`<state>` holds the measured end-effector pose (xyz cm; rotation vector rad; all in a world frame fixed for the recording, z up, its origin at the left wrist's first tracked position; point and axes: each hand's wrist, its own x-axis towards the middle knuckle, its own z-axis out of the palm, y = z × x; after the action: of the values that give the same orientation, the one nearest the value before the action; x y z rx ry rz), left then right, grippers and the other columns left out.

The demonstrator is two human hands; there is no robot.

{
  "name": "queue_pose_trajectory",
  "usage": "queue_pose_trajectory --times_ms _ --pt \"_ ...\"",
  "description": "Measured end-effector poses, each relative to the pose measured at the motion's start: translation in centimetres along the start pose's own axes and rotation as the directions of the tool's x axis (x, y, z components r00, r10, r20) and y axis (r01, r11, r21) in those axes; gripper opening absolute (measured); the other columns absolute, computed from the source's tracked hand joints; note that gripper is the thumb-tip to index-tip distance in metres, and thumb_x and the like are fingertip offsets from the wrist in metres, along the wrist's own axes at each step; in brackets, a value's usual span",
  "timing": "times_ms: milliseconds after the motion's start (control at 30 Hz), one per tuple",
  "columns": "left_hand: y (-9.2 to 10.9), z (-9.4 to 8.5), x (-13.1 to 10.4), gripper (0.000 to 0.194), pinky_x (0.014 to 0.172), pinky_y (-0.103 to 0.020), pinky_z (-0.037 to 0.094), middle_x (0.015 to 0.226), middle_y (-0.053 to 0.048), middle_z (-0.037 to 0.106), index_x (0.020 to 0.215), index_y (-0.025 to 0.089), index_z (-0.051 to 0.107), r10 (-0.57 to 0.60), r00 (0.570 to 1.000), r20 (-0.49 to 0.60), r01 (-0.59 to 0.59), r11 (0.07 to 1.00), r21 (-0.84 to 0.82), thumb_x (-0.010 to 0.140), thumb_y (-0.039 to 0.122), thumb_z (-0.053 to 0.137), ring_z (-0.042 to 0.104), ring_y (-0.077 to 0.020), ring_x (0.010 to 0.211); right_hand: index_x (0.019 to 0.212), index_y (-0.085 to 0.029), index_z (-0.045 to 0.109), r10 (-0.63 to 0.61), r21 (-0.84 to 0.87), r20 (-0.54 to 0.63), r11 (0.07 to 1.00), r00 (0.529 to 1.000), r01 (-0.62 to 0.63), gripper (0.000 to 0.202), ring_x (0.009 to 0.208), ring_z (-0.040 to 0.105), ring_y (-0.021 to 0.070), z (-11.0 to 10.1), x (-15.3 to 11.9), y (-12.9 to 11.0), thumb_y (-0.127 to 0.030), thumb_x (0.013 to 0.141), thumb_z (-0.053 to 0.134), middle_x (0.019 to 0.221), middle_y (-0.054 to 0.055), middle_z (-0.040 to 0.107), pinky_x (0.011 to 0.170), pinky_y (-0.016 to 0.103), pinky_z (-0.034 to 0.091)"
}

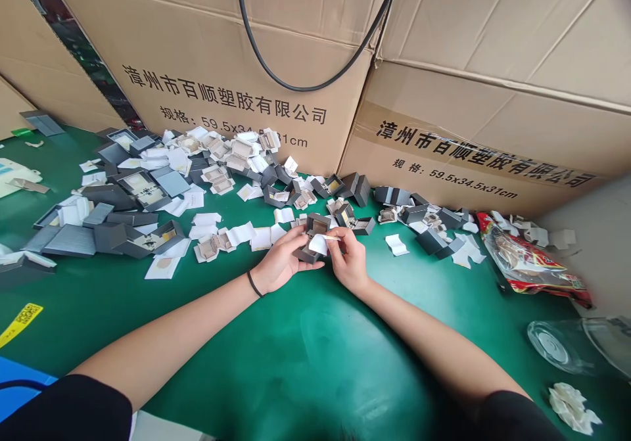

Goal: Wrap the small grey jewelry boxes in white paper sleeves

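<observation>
The fingers of the left hand (pixel 280 263) are wrapped around a small dark box (pixel 318 223), with the thumb on its near side and the other fingers along its left. The box is open, its lighter inside showing, and is held over the middle of the desk (pixel 296 362). The thumb and forefinger of the right hand (pixel 351 262) pinch a white slip (pixel 318 244) at the near part of the box; whether the slip is attached to it cannot be told. A black band (pixel 255 284) circles the left wrist.

Just right of the right hand, a loose white paper (pixel 397 244) lies flat. Just beyond the hands sit more dark boxes, some with lids up, and pale inserts (pixel 207 248) lie to the left. A large heap of dark boxes (pixel 109 234) mixed with white papers spreads over the far left, and a smaller cluster (pixel 428 224) lies on the far right.

Beside that cluster, to the right, is a red snack bag (pixel 532 263) with a clear front. Nearer on the right are a clear plastic container (pixel 552 346) and a crumpled tissue (pixel 574 408). On the near left are a yellow label (pixel 20 324) and something blue (pixel 20 378).

Large printed cartons (pixel 221 53) line the far edge, with a black cable (pixel 305 89) hanging in a loop before them.
</observation>
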<state>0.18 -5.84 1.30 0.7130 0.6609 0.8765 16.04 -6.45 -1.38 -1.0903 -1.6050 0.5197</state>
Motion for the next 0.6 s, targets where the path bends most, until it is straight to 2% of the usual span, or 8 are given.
queue_pose_trajectory --times_ms 167,267,333,467,600 --pt "-0.1 -0.2 0.1 0.027 0.067 -0.042 0.055 0.098 -0.002 0.059 0.105 0.027 0.048 0.019 0.998 -0.058 -0.017 0.999 0.033 0.081 0.036 0.057 0.062 -0.0175 0.080 0.095 -0.021 0.052 0.136 0.148 0.090 0.978 0.987 -0.148 0.017 0.047 0.048 0.0079 0.1 0.2 0.1 -0.035 0.085 0.050 0.070 -0.002 0.057 0.045 0.021 0.041" --pt "-0.5 -0.2 0.3 0.030 0.067 -0.034 0.054 0.090 0.000 0.058 0.106 0.027 0.047 0.089 0.993 -0.079 -0.082 0.992 0.093 0.080 0.038 0.058 0.060 -0.0148 0.078 0.095 -0.021 0.053 0.191 0.272 0.156 0.935 0.969 -0.228 0.021 0.045 0.046 0.0082 0.2 0.4 0.2 -0.037 0.082 0.054 0.062 -0.004 0.054 0.044 0.021 0.040" --pt "-0.8 -0.4 0.5 0.032 0.065 -0.028 0.052 0.085 0.001 0.057 0.107 0.027 0.048 0.151 0.982 -0.117 -0.135 0.982 0.132 0.080 0.040 0.058 0.059 -0.0127 0.077 0.089 -0.020 0.055 0.203 0.313 0.177 0.916 0.963 -0.251 0.021 0.049 0.049 0.0092 0.2 0.5 0.2 -0.038 0.079 0.057 0.065 -0.002 0.056 0.046 0.022 0.043" --pt "-1.0 -0.8 0.7 0.037 0.061 -0.020 0.048 0.085 0.001 0.057 0.110 0.027 0.050 0.239 0.952 -0.193 -0.188 0.950 0.249 0.078 0.043 0.059 0.054 -0.0099 0.073 0.081 -0.019 0.058 0.153 0.232 0.148 0.955 0.977 -0.184 0.018 0.062 0.054 0.0110 -0.1 0.7 0.1 -0.036 0.078 0.059 0.079 0.002 0.062 0.056 0.024 0.047" --pt "-0.8 -1.0 0.8 0.043 0.062 -0.022 0.048 0.096 -0.002 0.058 0.115 0.025 0.052 0.251 0.950 -0.185 -0.184 0.930 0.318 0.077 0.045 0.059 0.054 -0.0123 0.078 0.080 -0.018 0.058 0.054 0.057 0.176 0.996 0.983 -0.064 0.016 0.062 0.054 0.0108 -0.3 0.5 0.0 -0.033 0.082 0.053 0.079 0.003 0.063 0.058 0.023 0.046"
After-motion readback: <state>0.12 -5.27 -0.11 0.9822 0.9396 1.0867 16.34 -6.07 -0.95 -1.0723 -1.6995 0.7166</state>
